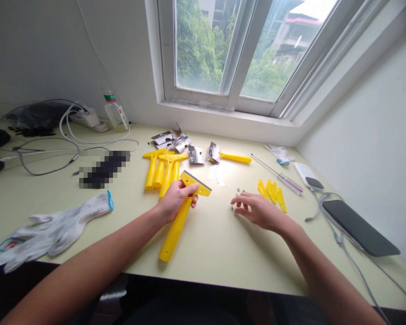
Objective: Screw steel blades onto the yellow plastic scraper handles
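Observation:
My left hand (180, 198) is wrapped round the upper handle of a yellow scraper (176, 232), thumb on its wide head. A dark blade edge shows along the top of that head, and the handle slants down toward the table's front edge. To the right, my right hand (257, 210) is low over the table, fingers curved and apart, nothing visible in them. Small metal screws (238, 190) lie by its fingertips. Just beyond it are several yellow plastic pieces (272, 192). More yellow scrapers (169, 169) lie in a group behind my left hand.
Thin metal blades (218, 175) and printed card packets (196, 155) lie at the back, one beside another yellow handle (237, 158). A screwdriver (291, 184), black phone-like slab (360, 228) and cables are at right. A knit glove (64, 225) and bottle (115, 113) are at left.

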Motion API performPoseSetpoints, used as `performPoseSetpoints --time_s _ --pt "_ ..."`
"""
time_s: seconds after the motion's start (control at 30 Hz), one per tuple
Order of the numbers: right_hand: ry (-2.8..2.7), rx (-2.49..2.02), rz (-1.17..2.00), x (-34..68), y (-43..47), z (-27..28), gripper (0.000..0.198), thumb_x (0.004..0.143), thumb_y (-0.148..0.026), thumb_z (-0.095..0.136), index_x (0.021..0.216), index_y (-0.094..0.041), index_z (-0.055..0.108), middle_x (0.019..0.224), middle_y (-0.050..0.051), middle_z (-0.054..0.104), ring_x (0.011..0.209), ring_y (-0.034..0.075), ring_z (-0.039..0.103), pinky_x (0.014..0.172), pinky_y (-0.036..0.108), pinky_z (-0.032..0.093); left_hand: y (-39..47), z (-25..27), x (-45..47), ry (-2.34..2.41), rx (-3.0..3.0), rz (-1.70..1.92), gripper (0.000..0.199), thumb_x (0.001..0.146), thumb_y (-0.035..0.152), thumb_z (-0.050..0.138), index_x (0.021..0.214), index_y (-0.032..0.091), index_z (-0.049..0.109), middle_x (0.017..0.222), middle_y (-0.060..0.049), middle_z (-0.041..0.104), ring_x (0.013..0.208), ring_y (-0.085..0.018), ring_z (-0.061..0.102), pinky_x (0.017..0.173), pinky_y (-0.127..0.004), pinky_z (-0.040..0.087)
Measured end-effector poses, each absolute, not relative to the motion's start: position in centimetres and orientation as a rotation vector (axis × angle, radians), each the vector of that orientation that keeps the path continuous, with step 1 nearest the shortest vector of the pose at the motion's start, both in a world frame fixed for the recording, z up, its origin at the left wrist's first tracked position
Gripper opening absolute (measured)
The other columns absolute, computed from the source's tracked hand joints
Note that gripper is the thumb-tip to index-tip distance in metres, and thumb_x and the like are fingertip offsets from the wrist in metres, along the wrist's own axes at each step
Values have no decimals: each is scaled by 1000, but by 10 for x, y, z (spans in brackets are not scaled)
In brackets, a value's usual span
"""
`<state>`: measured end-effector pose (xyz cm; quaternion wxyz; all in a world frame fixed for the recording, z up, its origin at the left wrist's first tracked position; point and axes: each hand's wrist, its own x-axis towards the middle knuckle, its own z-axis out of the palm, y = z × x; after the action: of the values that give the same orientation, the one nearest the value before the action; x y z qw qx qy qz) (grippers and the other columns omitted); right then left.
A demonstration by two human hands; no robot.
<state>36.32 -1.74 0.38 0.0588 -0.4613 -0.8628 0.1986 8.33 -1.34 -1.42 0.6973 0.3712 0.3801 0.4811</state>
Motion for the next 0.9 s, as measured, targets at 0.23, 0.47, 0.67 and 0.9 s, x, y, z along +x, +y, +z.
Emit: performPoseSetpoints --time_s 0.23,0.47,0.67,0.9 --pt "-2672 -1369 431 359 -8 -7 26 96 -28 43 90 -24 68 89 7 67 75 19 61 70 34 48 -20 -19 87 804 842 973 37 73 36 79 86 13 54 75 -2 57 54 -9 55 46 -23 44" --pt "-2654 -1408 363 361 -8 -5 21 94 -31 49 93 -24 68 87 6 67 73 19 62 69 33 49 -23 -18 88 780 878 941 32 77 35 76 87 13 55 77 -2 56 55 -9 55 42 -21 45" --pt "-2670 -1186 313 311 35 10 26 96 -27 47 104 -20 70 92 9 70 76 18 63 73 32 49 -26 -17 89 726 924 818 34 78 38 75 90 12 58 80 -5 60 53 -9 55 40 -20 47" --pt "-2747 -1110 306 227 103 -3 27 91 -18 53 110 -21 73 106 9 72 91 21 65 79 30 46 -22 -18 82 657 957 856 32 80 38 73 84 13 54 74 -3 59 49 -9 54 38 -21 46"
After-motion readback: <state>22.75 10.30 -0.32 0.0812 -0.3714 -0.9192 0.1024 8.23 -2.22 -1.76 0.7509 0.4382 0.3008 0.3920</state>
